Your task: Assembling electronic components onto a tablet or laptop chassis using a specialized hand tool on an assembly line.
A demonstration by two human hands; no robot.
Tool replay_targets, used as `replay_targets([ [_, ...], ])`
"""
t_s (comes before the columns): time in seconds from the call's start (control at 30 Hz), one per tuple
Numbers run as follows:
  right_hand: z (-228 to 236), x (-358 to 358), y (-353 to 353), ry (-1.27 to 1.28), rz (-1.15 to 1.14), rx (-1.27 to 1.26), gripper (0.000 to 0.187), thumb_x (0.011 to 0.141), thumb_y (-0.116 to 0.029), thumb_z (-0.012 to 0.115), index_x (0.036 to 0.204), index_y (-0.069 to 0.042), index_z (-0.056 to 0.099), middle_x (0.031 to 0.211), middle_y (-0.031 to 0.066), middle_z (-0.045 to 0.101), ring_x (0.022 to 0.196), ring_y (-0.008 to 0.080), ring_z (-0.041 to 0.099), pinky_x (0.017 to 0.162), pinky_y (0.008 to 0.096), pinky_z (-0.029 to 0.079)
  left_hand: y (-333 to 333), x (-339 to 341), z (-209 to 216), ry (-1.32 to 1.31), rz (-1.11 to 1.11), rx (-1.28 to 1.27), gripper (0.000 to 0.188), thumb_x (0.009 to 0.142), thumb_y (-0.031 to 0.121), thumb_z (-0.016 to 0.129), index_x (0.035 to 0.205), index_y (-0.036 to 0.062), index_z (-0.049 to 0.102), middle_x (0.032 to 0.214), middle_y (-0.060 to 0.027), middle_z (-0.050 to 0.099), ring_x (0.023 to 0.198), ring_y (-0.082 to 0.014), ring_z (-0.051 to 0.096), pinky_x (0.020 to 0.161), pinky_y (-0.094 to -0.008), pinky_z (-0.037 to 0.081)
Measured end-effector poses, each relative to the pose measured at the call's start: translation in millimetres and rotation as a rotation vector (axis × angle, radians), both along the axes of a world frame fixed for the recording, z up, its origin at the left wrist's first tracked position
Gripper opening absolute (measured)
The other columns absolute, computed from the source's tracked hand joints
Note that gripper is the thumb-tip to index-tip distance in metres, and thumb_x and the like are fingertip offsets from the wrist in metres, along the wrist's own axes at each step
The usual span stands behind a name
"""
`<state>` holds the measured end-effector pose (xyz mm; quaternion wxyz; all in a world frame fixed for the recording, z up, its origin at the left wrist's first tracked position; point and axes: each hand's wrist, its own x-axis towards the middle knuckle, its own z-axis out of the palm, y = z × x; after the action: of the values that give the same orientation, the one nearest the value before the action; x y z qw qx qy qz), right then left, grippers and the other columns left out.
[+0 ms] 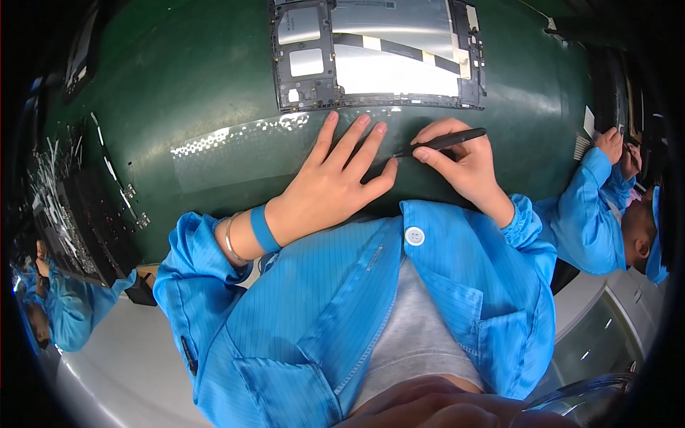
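A: Where were the hands?

B: The left hand (342, 167) lay flat and ungripping, fingers spread on the clear, thin plastic sheet with pale speckles (242, 153), its thumb close to the tip of a slim, black, pen-shaped tool (457, 138). The right hand (460, 160) pinched that tool between thumb and fingers. Whether thumb and tip touched, I couldn't tell.

A: And the sheet?

B: On the dark green work surface (171, 85), just below a black, rectangular frame with window-like cutouts (314, 89).

A: Which step was it?

B: Close work with the tip beside the sheet's right part, I judged. The next move called for a steady left palm and a light, exact touch.

A: Any writing?

B: Small print and a square mark on the frame's silver metal panel (392, 20), too fine to read. I made out no brand.
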<state>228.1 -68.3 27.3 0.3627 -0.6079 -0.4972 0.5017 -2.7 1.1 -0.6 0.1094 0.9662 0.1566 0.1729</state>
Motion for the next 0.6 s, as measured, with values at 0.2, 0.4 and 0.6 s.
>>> replay_targets([
  [0.2,-0.8,3.5,1.9,-0.040,0.048,-0.010,0.016,0.081,0.005,0.071,0.096,0.004,0.064,0.095,0.0111,0.065,0.090,0.0175,0.064,0.079,0.0274,0.052,-1.7,-0.2,-1.5,0.007,0.007,-0.007,0.029,0.083,0.022,0.059,0.111,0.0218,0.065,0.136,-0.0160,0.051,0.128,-0.0354,0.047,0.109,-0.0584,0.032],
  [0.4,-8.5,1.8,-2.2,0.050,-0.066,0.128,0.014,0.078,0.000,0.076,0.088,0.000,0.067,0.088,0.0086,0.067,0.081,0.0160,0.064,0.070,0.0268,0.052,-0.9,1.9,0.2,0.040,-0.019,-0.017,0.039,0.082,0.022,0.057,0.120,0.0244,0.061,0.139,-0.0195,0.047,0.130,-0.0381,0.043,0.108,-0.0612,0.030],
  [0.6,-2.6,6.2,3.9,0.096,0.020,0.240,0.017,0.077,0.007,0.074,0.089,0.003,0.062,0.093,0.0159,0.065,0.085,0.0205,0.064,0.074,0.0290,0.053,-0.9,0.3,0.0,0.031,-0.013,-0.010,0.041,0.084,0.023,0.054,0.124,0.0258,0.060,0.140,-0.0208,0.045,0.131,-0.0396,0.042,0.108,-0.0625,0.029],
])
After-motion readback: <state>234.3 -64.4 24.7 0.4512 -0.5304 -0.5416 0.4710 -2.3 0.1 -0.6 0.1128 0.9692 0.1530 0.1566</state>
